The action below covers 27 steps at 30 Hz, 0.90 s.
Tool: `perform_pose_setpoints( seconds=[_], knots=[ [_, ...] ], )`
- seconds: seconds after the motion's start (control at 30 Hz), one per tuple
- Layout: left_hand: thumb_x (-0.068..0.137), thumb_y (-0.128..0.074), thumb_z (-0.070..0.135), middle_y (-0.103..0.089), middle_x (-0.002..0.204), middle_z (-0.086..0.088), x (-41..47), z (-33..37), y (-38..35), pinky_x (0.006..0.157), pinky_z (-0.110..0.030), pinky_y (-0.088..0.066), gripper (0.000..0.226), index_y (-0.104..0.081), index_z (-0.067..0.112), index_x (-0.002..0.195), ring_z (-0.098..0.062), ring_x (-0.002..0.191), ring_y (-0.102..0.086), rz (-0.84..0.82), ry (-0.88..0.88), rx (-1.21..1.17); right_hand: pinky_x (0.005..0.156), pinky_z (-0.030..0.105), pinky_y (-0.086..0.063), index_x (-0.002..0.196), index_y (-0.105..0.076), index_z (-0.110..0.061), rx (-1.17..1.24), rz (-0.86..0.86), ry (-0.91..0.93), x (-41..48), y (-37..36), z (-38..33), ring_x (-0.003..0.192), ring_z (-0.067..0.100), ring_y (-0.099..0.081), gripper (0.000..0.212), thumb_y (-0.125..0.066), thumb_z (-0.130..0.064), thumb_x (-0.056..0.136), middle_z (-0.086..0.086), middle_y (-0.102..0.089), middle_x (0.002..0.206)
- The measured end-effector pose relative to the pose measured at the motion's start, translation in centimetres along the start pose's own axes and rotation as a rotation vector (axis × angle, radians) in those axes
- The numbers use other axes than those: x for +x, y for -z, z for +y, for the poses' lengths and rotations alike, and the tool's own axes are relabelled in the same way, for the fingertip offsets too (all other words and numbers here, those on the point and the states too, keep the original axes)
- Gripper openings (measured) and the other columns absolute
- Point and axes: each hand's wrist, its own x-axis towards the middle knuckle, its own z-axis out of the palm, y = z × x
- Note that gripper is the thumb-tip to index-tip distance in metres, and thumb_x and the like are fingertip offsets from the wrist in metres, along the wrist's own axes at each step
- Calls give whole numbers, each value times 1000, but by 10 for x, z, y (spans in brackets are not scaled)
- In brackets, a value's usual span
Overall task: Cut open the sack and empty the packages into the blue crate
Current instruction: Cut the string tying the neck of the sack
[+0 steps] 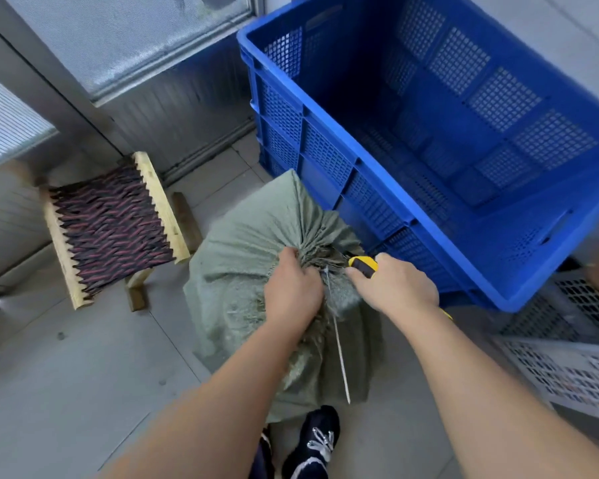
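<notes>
A full grey-green woven sack (242,243) stands on the floor, its mouth bunched and tied with a white cable tie (339,354) whose tail hangs down. My left hand (293,288) grips the bunched neck. In my right hand (393,285) is a yellow and black utility knife (362,263), its tip at the gathered neck; the blade itself is hidden in the folds. The big blue perforated crate (329,108) stands just behind and to the right of the sack, and its inside looks bare.
A low wooden stool (153,188) with a dark red-and-black woven seat stands left of the sack. A grey perforated crate (567,371) sits at the lower right under the blue one. Walls and a frosted window close off the back. My dark shoes (313,444) are below the sack.
</notes>
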Motion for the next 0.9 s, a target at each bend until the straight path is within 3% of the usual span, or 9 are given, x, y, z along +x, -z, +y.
perform_pose_setpoints(
  seconds=[0.1,0.2,0.33,0.47,0.57,0.63,0.77,0.83,0.9],
  knots=[
    [87,-45,17,-68,103,-7,9,1,12,103,-41,-34,41,-44,25,127,-31,100,-61,13,-6,73,64,32,-43,94,-57,-18,86,22,0,-4,11,-7,87,30,-59,47,-61,-63,80,4,-59,90],
    [82,-45,11,-64,86,-3,13,0,21,94,-40,-31,34,-42,33,107,-28,83,-58,9,22,96,62,32,-40,83,-55,-20,290,55,96,-4,15,-22,82,30,-57,29,-62,-48,85,3,-59,83],
    [80,-54,13,-67,90,-9,13,-4,27,84,-42,-49,25,-42,27,98,-33,83,-64,-14,-12,-4,63,32,-38,71,-54,-23,515,-83,177,2,11,-53,84,31,-57,16,-59,-27,85,4,-59,79],
    [81,-63,21,-62,98,3,13,-6,35,59,-25,-40,26,-49,19,102,-7,70,-55,-18,-45,-80,66,33,-40,61,-52,-21,537,-171,168,8,3,-66,86,30,-58,19,-58,-18,79,4,-60,81],
    [82,-66,31,-52,84,11,14,-6,38,60,-22,-38,30,-49,18,103,1,67,-47,-51,7,-167,70,34,-44,70,-58,-22,574,-175,142,13,1,-67,89,29,-59,11,-61,-21,80,6,-64,89],
    [86,-60,38,-53,78,7,18,-5,40,61,-30,-39,24,-50,17,93,-9,66,-50,-40,93,-257,71,35,-45,74,-59,-22,599,-166,131,14,1,-65,87,28,-58,9,-61,-25,82,6,-63,91],
    [92,-46,19,-52,72,-1,32,-4,51,64,-32,-37,20,-47,16,72,-20,69,-48,25,182,-230,63,33,-40,69,-55,-21,726,-203,98,11,5,-58,75,24,-53,17,-62,-18,84,2,-59,76],
    [92,-51,27,-58,83,-2,32,0,56,71,-29,-41,17,-57,14,84,-20,78,-54,-40,168,-248,57,30,-39,71,-56,-20,798,-218,76,8,8,-54,69,21,-54,15,-63,-15,84,2,-61,76],
    [88,-56,50,-59,102,3,27,5,60,85,-30,-41,37,-55,19,108,-17,95,-55,-165,154,-295,50,27,-37,77,-57,-18,866,-239,45,6,13,-53,61,17,-52,13,-64,-15,87,1,-60,74]
  ],
)
